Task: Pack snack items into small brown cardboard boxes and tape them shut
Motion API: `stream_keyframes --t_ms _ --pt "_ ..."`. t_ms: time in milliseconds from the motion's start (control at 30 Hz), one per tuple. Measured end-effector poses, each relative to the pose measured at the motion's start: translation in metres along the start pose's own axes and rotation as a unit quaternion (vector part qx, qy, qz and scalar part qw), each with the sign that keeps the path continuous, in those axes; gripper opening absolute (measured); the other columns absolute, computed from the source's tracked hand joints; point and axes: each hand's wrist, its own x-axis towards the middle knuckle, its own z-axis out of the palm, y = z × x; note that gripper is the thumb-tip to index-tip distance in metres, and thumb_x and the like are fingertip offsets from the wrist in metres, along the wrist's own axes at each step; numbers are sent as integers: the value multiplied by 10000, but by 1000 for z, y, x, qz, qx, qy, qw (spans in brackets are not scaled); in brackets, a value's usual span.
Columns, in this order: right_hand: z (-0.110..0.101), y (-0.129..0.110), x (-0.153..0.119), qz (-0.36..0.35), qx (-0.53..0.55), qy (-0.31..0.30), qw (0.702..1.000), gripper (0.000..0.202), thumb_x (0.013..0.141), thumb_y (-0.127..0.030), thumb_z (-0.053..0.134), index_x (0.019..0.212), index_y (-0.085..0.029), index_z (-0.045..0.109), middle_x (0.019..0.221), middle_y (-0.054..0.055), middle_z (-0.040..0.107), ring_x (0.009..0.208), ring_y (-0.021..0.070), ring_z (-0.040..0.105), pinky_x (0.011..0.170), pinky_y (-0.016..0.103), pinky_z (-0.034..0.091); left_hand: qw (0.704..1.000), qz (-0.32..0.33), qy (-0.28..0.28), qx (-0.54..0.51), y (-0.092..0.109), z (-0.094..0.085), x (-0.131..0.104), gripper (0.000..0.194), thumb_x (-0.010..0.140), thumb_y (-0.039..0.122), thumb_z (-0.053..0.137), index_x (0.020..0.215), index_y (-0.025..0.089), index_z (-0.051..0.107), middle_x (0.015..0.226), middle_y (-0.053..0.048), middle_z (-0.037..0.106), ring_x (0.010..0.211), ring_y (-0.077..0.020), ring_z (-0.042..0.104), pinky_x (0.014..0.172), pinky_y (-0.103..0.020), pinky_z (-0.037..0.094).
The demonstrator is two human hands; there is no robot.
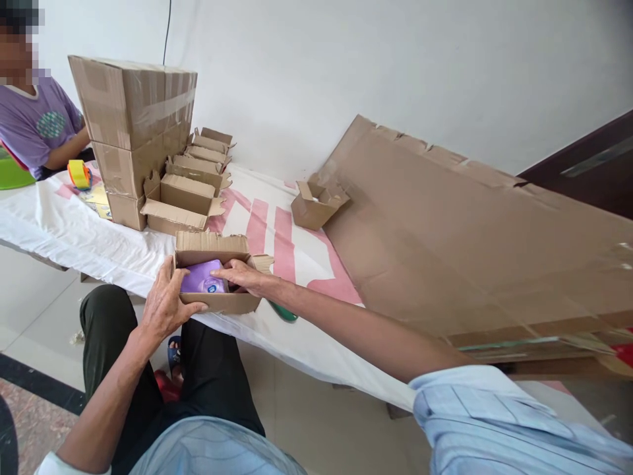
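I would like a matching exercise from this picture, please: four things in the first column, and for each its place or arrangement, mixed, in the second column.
Things:
1. Purple packet
2. Yellow-and-orange tape roll
3. Closed boxes
4. Black cable

Places or arrangements:
A. Stacked in three layers
B. Hanging against the wall
C. Inside the open box, with the left hand and right hand at it
D. On the cloth, near the person in the purple shirt

Right pairs: 1-C, 2-D, 3-A, 4-B
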Motion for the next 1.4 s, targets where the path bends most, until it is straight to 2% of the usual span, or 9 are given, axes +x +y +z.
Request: stream_keyframes --t_ms 100,233,400,533,667,833,967,1167,1400 --pt "4 1 -2 -13 2 -2 1000 354 792 -464 938 870 -257 662 957 74 804 953 283 756 633 323 541 1000 -6 -4 -17 -7 -7 10 1030 812 638 1012 1646 245 554 1833 -273 412 1723 -510 428 1346 -696 468" --pt "6 9 -5 -70 -40 47 996 424 795 -519 882 1014 -252 636 1121 97 788 1063 293 747 751 350 590 999 -9 -53 -8 -17 -18 33 1207 773 742 978 1739 211 486 1815 -293 424 1685 -535 462 1330 -713 471" --pt "8 17 -4 -147 -82 126 978 531 792 -569 814 1151 -258 575 1160 65 744 1085 285 726 970 425 582 995 3 -96 13 -22 -23 54 1134 771 742 964 1689 212 561 1644 -240 600 1549 -488 600 1292 -671 512" --pt "3 13 -6 -167 -44 152 973 581 769 -579 787 1199 -262 561 1122 51 731 1075 295 719 932 427 592 993 -10 -111 27 -21 -23 62 1192 735 808 958 1685 204 567 1588 -235 626 1491 -496 628 1245 -668 537" --pt "-19 6 -14 -160 43 164 973 637 732 -585 800 1222 -254 564 1101 52 744 1010 288 739 891 423 602 993 -2 -112 21 -25 -23 69 1142 750 810 949 1666 233 584 1509 -200 661 1412 -462 670 1203 -636 566" --pt "-45 9 -27 -191 214 145 947 620 723 -585 819 1203 -270 585 1076 28 770 968 267 756 823 385 606 993 -4 -115 17 -27 -24 77 1065 754 783 945 1594 212 626 1546 -216 641 1455 -477 642 1237 -661 542" --pt "-43 16 -30 -212 313 131 916 607 699 -542 846 1183 -276 594 1111 18 768 985 246 763 858 374 624 992 3 -125 29 -21 -31 82 1111 748 765 955 1643 215 592 1734 -249 535 1618 -506 526 1319 -698 464" --pt "-31 16 -23 -230 335 122 905 593 709 -564 801 1186 -283 588 1129 24 782 995 240 764 860 365 625 991 7 -126 47 -8 -47 88 1175 757 755 958 1717 211 555 1741 -248 597 1637 -535 534 1330 -751 432" --pt "-34 7 -18 -246 362 118 891 610 695 -563 818 1190 -279 603 1088 10 785 980 229 761 866 351 620 992 29 -126 3 9 -73 98 1194 737 862 929 1695 227 606 1705 -212 661 1586 -497 610 1360 -688 430"
